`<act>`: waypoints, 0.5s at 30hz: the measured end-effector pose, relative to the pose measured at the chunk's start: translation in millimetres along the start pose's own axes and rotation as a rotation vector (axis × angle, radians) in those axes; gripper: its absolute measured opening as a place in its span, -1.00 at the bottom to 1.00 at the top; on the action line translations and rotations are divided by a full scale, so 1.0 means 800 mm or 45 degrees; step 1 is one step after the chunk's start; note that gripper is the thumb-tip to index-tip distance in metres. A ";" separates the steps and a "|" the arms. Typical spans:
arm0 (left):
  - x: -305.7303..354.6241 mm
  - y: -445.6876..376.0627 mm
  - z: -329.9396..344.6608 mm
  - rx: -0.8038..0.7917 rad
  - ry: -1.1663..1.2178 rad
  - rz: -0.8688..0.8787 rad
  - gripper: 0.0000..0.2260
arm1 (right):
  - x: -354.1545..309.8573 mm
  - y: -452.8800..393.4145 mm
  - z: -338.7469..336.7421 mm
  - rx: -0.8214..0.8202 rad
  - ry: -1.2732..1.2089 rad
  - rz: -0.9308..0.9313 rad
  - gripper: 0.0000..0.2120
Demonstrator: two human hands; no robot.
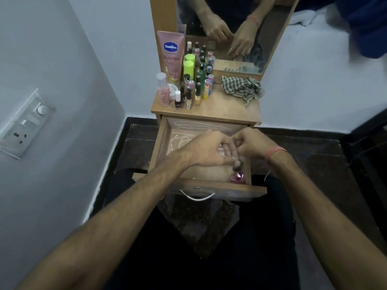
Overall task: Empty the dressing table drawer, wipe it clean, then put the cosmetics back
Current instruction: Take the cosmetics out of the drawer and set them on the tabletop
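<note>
- Emptying mostly done, judging by the cosmetics (188, 80) crowded on the left of the dressing table top (222, 109): Vaseline tube (170, 54), green-capped bottles, nail polishes.
- Reaching together into the open drawer (165, 143), left hand (204, 150) and right hand (250, 144) close, fingers touching.
- Fingering something small and dark (237, 164) near the drawer's right side; cannot tell which hand actually grips it.
- Lying in the front right corner, a pink item (237, 177), not yet removed.
- Showing pale scrawled marks on the drawer floor, so wiping probably not done.
- Waiting untouched on the top's right side, checked cloth (240, 87).
- Remaining: last items out, wipe, refill.
</note>
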State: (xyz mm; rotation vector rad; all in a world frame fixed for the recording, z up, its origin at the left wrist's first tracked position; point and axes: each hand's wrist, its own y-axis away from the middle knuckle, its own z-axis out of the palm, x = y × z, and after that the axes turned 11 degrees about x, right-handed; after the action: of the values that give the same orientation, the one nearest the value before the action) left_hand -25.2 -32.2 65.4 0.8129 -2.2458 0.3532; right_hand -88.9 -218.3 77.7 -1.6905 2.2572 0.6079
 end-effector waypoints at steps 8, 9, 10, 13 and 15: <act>0.028 0.026 0.048 -0.041 -0.134 -0.041 -0.72 | 0.026 0.040 0.018 0.046 0.290 -0.030 -0.83; 0.031 0.027 0.051 -0.036 -0.159 -0.041 -0.74 | 0.025 0.042 0.020 0.057 0.321 -0.041 -0.84; 0.033 0.028 0.053 -0.027 -0.187 -0.039 -0.75 | 0.024 0.044 0.022 0.062 0.347 -0.048 -0.81; 0.036 0.029 0.059 0.000 -0.286 -0.022 -0.77 | 0.023 0.045 0.025 0.076 0.424 -0.062 -0.73; 0.034 0.030 0.063 0.020 -0.338 0.003 -0.77 | 0.023 0.043 0.027 0.089 0.448 -0.068 -0.71</act>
State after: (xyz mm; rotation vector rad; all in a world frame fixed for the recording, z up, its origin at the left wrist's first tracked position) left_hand -82.3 -49.3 48.5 0.9104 -2.4916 0.2770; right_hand -128.4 -215.0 56.5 -1.9418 2.4186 0.2288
